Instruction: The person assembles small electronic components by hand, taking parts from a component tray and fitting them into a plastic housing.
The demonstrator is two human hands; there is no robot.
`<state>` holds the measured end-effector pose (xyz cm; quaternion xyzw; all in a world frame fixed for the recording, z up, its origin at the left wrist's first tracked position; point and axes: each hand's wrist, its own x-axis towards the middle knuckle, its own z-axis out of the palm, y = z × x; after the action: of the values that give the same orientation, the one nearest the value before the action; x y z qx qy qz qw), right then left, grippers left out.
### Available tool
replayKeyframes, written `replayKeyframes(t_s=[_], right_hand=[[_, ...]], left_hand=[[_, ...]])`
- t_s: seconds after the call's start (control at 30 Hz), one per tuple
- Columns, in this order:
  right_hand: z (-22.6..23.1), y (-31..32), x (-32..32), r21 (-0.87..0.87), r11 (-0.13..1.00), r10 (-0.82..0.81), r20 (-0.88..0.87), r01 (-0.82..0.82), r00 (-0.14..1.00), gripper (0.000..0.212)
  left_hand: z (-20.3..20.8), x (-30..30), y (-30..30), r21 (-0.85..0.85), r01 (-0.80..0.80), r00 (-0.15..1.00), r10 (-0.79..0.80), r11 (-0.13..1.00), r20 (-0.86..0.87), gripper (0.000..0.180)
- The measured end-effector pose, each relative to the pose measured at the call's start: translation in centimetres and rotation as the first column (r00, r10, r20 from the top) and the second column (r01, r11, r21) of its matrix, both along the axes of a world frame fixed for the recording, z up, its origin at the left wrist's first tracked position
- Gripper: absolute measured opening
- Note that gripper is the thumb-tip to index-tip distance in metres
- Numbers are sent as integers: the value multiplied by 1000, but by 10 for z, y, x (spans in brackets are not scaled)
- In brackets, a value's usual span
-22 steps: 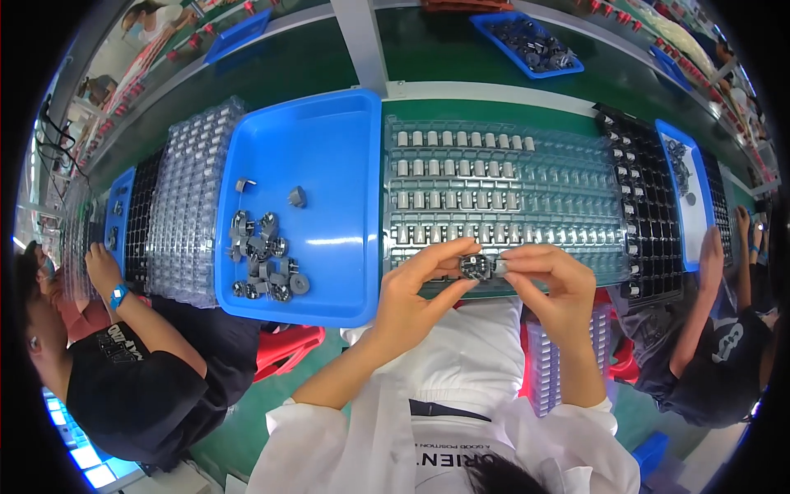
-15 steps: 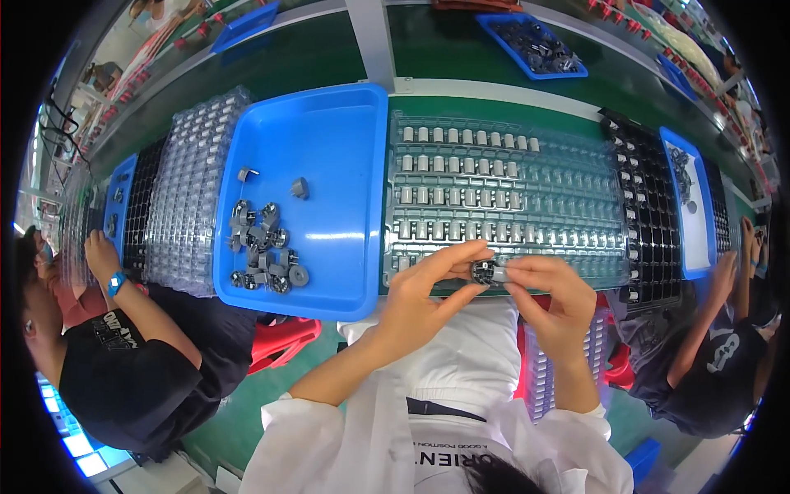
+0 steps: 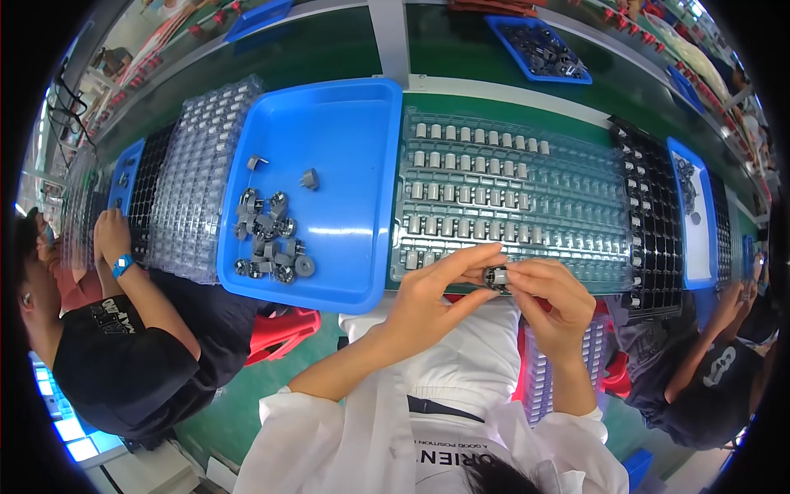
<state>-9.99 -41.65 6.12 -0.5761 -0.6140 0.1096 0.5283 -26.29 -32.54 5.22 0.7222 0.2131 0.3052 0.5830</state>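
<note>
Above my lap, at the near edge of the clear plastic tray (image 3: 580, 177), my two hands meet around a small round grey-and-black part with a silvery face (image 3: 496, 278). The thumb and fingers of my left hand (image 3: 415, 309) close on it from the left. From the other side, the fingertips of my right hand (image 3: 555, 300) pinch it and partly cover it. Rows of small silvery cylinders (image 3: 448, 193) stand in the left part of the clear tray. To the left, a blue bin (image 3: 337, 123) holds a loose heap of grey and black round parts (image 3: 262, 226).
A stacked clear tray (image 3: 193, 181) lies beyond the bin. Right of my tray are a black compartment tray (image 3: 654, 206) and another blue bin (image 3: 699, 255). A blue tray of dark parts (image 3: 539, 51) sits at the back. People (image 3: 123, 329) work on both sides.
The silvery piece at my right fingertips, earlier sticking out beside the dark part, now shows as one compact shape with it. The view has shifted slightly, and the hands stay together.
</note>
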Motion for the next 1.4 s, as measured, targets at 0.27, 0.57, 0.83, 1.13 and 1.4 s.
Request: replayKeyframes(t_s=[0.27,0.57,0.83,1.13,1.4], right_hand=[[3,9,-4,-21,995,100,177,-98,979,23],[10,-3,14,-177,983,-22,94,38,995,27],[10,17,133,-112,947,-269,237,301,933,23],[-16,62,325,-61,826,-506,357,560,785,21],[-31,85,337,-135,905,-332,372,405,867,20]], left_hand=[[-7,-10,1,-16,-38,999,37,999,-26,50],[18,-38,92,701,-96,832,443,707,-334,48],[-2,-114,155,679,-39,755,467,733,-461,23],[12,-81,128,-55,-383,899,358,922,-252,16],[14,-72,92,-178,-297,949,269,938,-165,17]])
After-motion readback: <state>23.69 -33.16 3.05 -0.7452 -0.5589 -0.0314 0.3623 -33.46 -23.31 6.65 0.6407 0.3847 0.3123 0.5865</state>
